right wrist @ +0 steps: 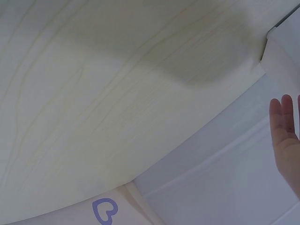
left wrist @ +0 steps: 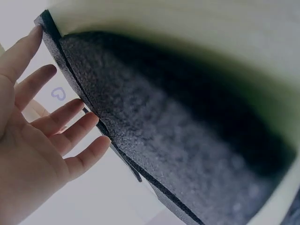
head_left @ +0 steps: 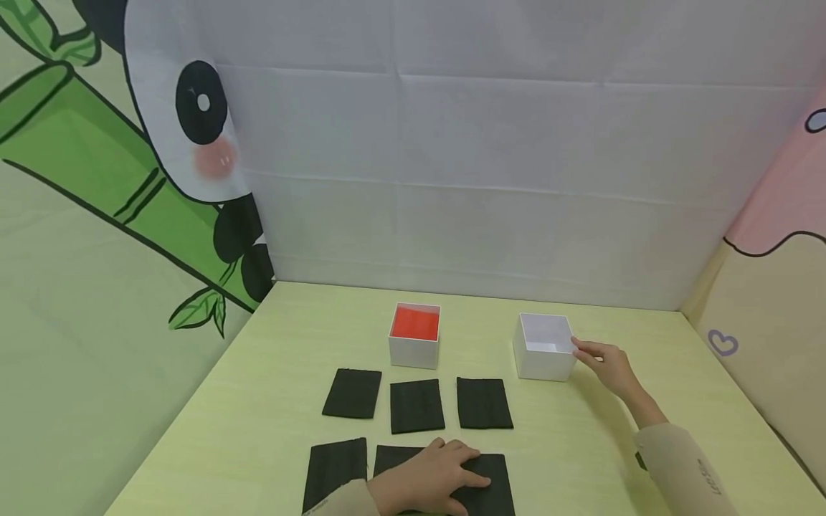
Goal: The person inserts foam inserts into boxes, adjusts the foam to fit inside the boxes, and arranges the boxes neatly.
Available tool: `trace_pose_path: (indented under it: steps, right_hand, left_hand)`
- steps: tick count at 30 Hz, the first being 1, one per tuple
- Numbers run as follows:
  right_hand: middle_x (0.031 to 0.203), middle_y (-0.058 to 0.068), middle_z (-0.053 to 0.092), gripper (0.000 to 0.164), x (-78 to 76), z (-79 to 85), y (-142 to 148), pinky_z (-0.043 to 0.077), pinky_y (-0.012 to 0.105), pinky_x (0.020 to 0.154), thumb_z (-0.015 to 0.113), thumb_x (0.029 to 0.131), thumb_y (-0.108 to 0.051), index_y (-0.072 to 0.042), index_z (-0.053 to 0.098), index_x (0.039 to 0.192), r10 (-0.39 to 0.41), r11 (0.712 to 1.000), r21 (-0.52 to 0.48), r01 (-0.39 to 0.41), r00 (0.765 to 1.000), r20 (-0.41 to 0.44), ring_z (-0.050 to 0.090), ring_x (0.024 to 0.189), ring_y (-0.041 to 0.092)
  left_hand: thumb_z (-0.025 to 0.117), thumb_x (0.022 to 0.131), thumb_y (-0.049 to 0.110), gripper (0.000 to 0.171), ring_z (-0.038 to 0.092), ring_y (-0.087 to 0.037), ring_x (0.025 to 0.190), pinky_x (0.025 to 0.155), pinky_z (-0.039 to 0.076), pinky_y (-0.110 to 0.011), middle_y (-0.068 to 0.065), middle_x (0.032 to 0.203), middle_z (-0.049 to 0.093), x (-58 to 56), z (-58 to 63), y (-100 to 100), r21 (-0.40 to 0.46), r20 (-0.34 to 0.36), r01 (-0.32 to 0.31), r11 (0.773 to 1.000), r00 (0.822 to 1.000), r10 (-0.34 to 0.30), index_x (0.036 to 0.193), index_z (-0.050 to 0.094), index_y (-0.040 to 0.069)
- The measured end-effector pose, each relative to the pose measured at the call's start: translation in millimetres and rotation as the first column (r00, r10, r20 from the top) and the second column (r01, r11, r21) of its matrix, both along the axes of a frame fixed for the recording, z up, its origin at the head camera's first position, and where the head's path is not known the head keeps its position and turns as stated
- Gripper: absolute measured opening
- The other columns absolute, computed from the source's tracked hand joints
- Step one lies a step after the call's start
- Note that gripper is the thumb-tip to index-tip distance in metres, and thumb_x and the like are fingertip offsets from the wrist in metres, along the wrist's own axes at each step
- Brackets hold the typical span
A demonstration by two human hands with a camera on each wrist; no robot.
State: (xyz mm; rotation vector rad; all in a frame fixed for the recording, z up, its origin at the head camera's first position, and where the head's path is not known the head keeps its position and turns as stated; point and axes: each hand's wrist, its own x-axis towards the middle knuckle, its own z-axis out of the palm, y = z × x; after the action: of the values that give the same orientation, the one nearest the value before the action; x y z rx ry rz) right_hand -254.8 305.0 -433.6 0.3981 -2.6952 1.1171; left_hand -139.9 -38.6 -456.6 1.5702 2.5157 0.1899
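Along the left wall runs a green bamboo print (head_left: 97,147), with a panda (head_left: 164,107) beside it. On the pale table (head_left: 226,423), a black cloth (head_left: 335,466) lies by the left sleeve (head_left: 348,502); a second cloth (head_left: 352,394) lies just beyond it. Farther back, a white box (head_left: 414,353) holds a red piece (head_left: 415,324), with a third cloth (head_left: 417,407) before it. The left hand (head_left: 422,479) lies across two near cloths, a middle cloth (head_left: 395,457) and a right-hand cloth (head_left: 495,469), fingers spread apart. Beyond these is a sixth cloth (head_left: 484,403). Farther right stands another box (head_left: 542,364), open-topped; the right hand (head_left: 609,371) touches its right rim with the fingertips. Whether thumb and finger pinch it, I cannot tell. A purple heart (head_left: 723,342) marks the right wall.
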Motion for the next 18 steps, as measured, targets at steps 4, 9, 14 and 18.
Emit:
trace_pose_path:
  steps: [4,9,14,18]
  right_hand:
    - [0.112,0.027,0.052,0.032,-0.2,-0.2,-0.1,0.044,0.053,0.075,0.055,0.089,-0.011,0.011,0.055,0.112,0.001,1.000,-0.002,-0.001,1.000,-0.001,0.051,0.100,0.044]
    - [0.113,0.027,0.052,0.031,-1.0,-1.1,0.9,0.042,0.054,0.077,0.054,0.089,-0.009,0.011,0.055,0.113,0.012,1.000,-0.016,-0.012,1.000,0.008,0.051,0.100,0.045]
    - [0.113,0.028,0.051,0.031,-0.6,-1.4,1.6,0.042,0.054,0.077,0.054,0.090,-0.008,0.012,0.054,0.113,0.026,0.999,-0.031,-0.026,1.000,0.011,0.051,0.100,0.045]
    - [0.112,0.028,0.052,0.030,-0.3,-1.4,0.9,0.042,0.054,0.077,0.054,0.089,-0.008,0.012,0.054,0.112,0.030,0.999,-0.038,-0.029,1.000,0.005,0.051,0.100,0.045]
  left_hand:
    - [0.062,0.079,0.044,0.048,0.038,-0.010,0.116,0.083,0.038,-0.029,0.001,0.131,0.042,1.6,1.6,1.5,-0.026,-0.012,-0.010,1.000,1.000,0.010,0.124,0.054,0.031]
    - [0.061,0.078,0.048,0.050,0.040,-0.012,0.115,0.082,0.039,-0.030,-0.001,0.130,0.042,3.5,3.8,3.5,-0.091,-0.041,-0.038,0.995,0.999,0.035,0.125,0.052,0.034]
    - [0.060,0.076,0.052,0.052,0.044,-0.013,0.110,0.077,0.039,-0.028,0.000,0.123,0.048,4.7,4.4,4.8,-0.135,-0.105,-0.062,0.989,0.993,0.048,0.125,0.051,0.037]
    - [0.062,0.075,0.053,0.052,0.046,-0.010,0.099,0.076,0.037,-0.027,0.004,0.115,0.052,5.0,4.3,5.7,-0.133,-0.138,-0.073,0.988,0.989,0.055,0.124,0.052,0.037]
